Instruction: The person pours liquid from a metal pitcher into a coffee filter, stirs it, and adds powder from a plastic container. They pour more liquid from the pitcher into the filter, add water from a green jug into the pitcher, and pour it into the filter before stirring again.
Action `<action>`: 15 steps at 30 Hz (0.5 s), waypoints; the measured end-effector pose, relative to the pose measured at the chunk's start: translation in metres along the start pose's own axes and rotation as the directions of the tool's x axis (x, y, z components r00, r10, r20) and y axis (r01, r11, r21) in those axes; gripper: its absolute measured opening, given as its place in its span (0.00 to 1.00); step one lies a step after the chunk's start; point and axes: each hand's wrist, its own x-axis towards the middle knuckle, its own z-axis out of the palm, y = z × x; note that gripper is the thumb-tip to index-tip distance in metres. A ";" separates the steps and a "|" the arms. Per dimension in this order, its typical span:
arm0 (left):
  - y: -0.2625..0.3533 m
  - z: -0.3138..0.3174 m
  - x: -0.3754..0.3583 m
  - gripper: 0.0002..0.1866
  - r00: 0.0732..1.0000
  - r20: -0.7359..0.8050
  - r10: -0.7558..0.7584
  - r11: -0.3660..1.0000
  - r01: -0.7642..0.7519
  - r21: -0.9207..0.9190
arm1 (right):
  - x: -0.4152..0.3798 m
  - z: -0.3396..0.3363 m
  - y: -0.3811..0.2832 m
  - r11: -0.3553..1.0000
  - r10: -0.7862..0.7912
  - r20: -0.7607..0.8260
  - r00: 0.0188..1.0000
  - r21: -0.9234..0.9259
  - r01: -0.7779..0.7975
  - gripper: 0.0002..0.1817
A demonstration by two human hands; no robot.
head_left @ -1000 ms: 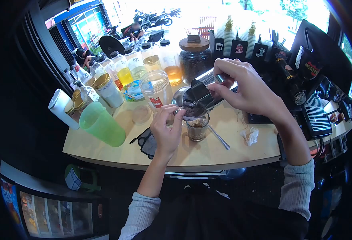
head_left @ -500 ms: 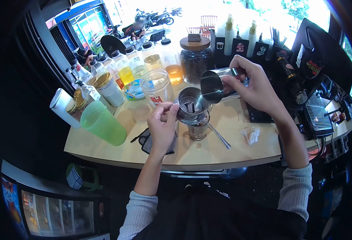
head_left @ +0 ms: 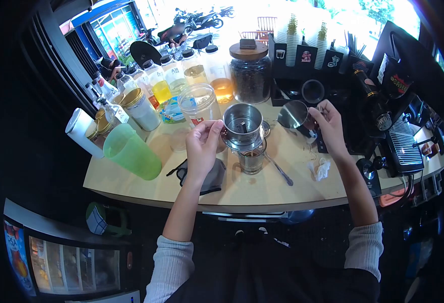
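Observation:
My left hand pinches the left edge of a metal coffee drip filter, which sits over a small glass. The filter's inside, with a small upright knob in the middle, shows from above. To the right, my right hand grips a shiny steel pitcher by its handle side, its round mouth tilted toward the filter but apart from it. A metal spoon slants beside the glass. Left of the glass, a dark mesh cloth pouch lies close under my left hand.
An open clear jar stands behind my left hand, a green pitcher farther left. Syrup bottles and a wooden-lidded jar of dark beans line the back. Crumpled tissue and an espresso machine are at right.
My right hand has moved down and to the right, taking the steel pitcher away from above the filter. The stream of liquid from it is gone. My left hand keeps its hold.

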 end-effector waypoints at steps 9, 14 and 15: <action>0.006 0.001 0.004 0.12 0.998 0.047 -0.037 0.999 0.037 -0.017 | -0.022 -0.018 0.087 0.957 0.188 -0.078 0.979 0.237 -0.165 0.11; 0.004 -0.002 0.005 0.12 0.998 0.058 -0.034 0.999 0.034 0.000 | -0.031 -0.005 0.097 0.938 0.200 -0.132 0.971 0.312 -0.150 0.11; 0.003 -0.002 0.005 0.12 0.998 0.057 -0.033 0.999 0.033 0.001 | -0.032 -0.004 0.099 0.938 0.199 -0.131 0.971 0.313 -0.150 0.11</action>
